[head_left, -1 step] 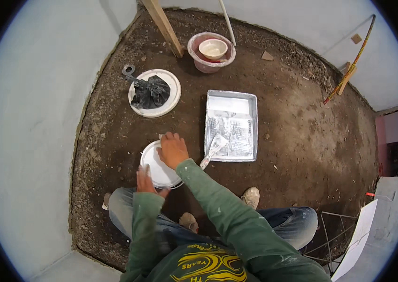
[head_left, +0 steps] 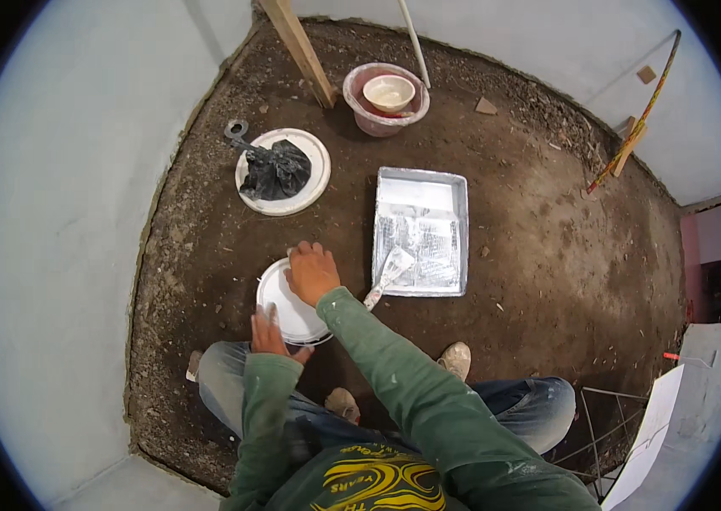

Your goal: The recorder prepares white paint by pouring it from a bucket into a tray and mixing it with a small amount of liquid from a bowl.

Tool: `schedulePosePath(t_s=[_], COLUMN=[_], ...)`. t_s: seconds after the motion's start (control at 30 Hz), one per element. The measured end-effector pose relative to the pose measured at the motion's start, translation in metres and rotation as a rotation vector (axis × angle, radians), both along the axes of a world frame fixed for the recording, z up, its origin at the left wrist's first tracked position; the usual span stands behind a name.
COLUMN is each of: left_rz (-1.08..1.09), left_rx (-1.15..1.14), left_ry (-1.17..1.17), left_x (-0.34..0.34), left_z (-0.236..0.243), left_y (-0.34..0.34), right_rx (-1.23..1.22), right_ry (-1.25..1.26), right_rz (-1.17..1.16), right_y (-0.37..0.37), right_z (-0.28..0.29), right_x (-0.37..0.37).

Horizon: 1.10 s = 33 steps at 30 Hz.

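A round white lid (head_left: 297, 319) sits on a container low in front of me, between my legs. My right hand (head_left: 313, 274) lies over its far part, fingers bent around the rim. At the near left edge, my left hand (head_left: 268, 336) has its fingers raised and apart, slightly blurred. Just right of the lid, a paint-smeared metal tray (head_left: 420, 192) has a white-coated scraper (head_left: 393, 268) resting across its near end, handle sticking out.
Farther left lie another white lid (head_left: 318, 170) bearing a black plastic bag (head_left: 275, 175) and a grey tool. Nested bowls (head_left: 388, 92), a wooden post (head_left: 301, 51) and a white pipe (head_left: 413, 43) stand at the back. A white board (head_left: 646, 430) and metal frame are at lower right.
The view has shifted a few pixels, so the scene appears slightly lower. Both hands look almost unchanged on the lid.
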<state>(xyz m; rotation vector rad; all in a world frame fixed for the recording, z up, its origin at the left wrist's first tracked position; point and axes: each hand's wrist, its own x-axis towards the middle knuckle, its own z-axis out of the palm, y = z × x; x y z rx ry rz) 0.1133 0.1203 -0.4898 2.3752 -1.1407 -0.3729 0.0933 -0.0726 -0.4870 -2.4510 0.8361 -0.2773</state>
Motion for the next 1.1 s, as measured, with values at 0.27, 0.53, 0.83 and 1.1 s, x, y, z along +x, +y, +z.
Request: schedulePosePath(t_s=[0.27, 0.53, 0.83, 1.1], left_rz=[0.007, 0.009, -0.025, 0.341], left_rx=[0.204, 0.126, -0.123, -0.507], left_ry=[0.066, 0.105, 0.265, 0.691], left_x=[-0.009, -0.003, 0.01, 0.015], left_z=[-0.006, -0.024, -0.013, -0.049], left_y=[-0.002, 0.0, -0.011, -0.015], right_rx=[-0.08, -0.073, 0.087, 0.076], right_ry=[0.151, 0.164, 0.106, -0.003], right_rz=[0.087, 0.068, -0.036, -0.052], right_y=[0.001, -0.003, -0.019, -0.017], right_z=[-0.011, 0.002, 0.018, 0.024], right_x=[0.019, 0.009, -0.026, -0.031])
